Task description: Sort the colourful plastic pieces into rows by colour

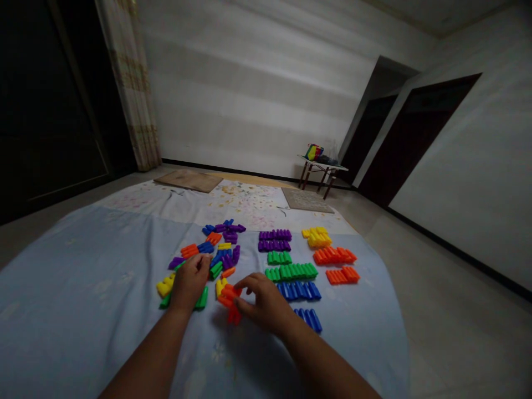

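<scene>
My right hand point(266, 302) pinches a small cluster of orange plastic tube-shaped pieces point(228, 296) between thumb and fingers, just above the cloth. Close behind that cluster lies a yellow piece point(220, 286). My left hand point(191, 280) is closed over the mixed pile, fingers pressed together; whatever they hold is hidden. Around it lie yellow pieces point(165, 286), green pieces point(201, 299), purple pieces point(230, 260) and blue pieces point(205, 247). Beyond my right hand stand rows sorted by colour: purple point(275, 245), green point(293, 271), blue point(300, 291), orange point(334, 255) and yellow point(319, 237).
A light blue cloth point(62, 288) covers the round table, with a flowered part point(257, 202) at its far side. Two flat boards point(189, 180) lie at the far edge. Farther back, a small table point(324, 165) with a colourful bag point(314, 152) stands by the wall.
</scene>
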Demonstrator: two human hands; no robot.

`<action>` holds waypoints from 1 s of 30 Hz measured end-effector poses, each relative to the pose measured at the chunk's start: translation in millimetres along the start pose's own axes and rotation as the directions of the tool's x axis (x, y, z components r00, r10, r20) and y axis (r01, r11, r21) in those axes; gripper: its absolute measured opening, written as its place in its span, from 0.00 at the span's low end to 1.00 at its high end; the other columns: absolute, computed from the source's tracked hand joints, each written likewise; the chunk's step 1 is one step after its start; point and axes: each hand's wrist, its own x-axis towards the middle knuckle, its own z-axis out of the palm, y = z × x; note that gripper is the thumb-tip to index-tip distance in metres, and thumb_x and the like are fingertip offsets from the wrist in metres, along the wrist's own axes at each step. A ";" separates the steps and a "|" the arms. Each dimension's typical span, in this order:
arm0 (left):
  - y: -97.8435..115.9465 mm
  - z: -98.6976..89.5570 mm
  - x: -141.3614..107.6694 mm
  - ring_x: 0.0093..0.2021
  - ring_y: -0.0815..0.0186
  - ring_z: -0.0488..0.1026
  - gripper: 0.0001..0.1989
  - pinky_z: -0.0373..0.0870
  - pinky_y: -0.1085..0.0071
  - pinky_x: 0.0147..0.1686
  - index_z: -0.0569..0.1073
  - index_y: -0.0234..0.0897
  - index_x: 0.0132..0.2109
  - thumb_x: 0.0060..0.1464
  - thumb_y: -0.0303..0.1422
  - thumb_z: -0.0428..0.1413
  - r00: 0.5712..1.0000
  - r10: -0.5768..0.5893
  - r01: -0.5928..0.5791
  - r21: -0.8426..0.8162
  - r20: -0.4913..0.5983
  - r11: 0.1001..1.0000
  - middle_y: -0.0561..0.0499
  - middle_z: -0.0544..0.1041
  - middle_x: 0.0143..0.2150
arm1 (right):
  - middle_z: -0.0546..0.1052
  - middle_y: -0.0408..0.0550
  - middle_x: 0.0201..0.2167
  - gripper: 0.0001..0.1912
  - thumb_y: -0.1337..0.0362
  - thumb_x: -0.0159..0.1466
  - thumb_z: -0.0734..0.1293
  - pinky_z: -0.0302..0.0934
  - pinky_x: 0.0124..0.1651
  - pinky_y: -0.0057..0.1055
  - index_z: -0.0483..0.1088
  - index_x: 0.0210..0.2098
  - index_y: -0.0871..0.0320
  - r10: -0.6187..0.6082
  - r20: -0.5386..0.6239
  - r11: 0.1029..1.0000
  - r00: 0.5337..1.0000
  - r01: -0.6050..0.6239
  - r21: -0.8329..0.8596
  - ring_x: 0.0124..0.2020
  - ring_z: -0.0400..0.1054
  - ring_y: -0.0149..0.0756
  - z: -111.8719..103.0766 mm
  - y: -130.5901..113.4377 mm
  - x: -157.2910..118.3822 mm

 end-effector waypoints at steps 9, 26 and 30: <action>0.4 -2.8 3.7 0.38 0.64 0.73 0.19 0.65 0.72 0.35 0.74 0.36 0.38 0.52 0.42 0.44 0.997 -0.036 0.030 0.090 0.067 0.995 0.47 0.77 0.36 | 0.73 0.46 0.34 0.10 0.61 0.58 0.65 0.60 0.40 0.29 0.71 0.39 0.56 0.027 -0.260 0.999 0.965 -0.033 -0.016 0.36 0.66 0.32 -53.5 32.7 -22.7; -14.5 -3.8 11.0 0.41 0.67 0.71 0.17 0.64 0.77 0.36 0.73 0.38 0.43 0.52 0.42 0.48 0.968 -0.190 0.152 0.217 0.163 0.964 0.51 0.76 0.41 | 0.75 0.48 0.30 0.15 0.53 0.56 0.63 0.62 0.34 0.30 0.72 0.33 0.58 0.412 -0.657 0.857 0.632 -0.514 0.043 0.28 0.67 0.35 -75.2 151.3 -109.8; -40.2 7.0 18.2 0.36 0.71 0.73 0.14 0.65 0.80 0.32 0.75 0.42 0.39 0.49 0.41 0.51 0.993 -0.079 0.055 0.254 0.085 0.966 0.57 0.79 0.38 | 0.74 0.46 0.26 0.10 0.58 0.54 0.64 0.60 0.32 0.29 0.72 0.30 0.57 0.424 -0.625 0.846 0.656 -0.533 0.014 0.27 0.66 0.35 -70.9 151.3 -109.5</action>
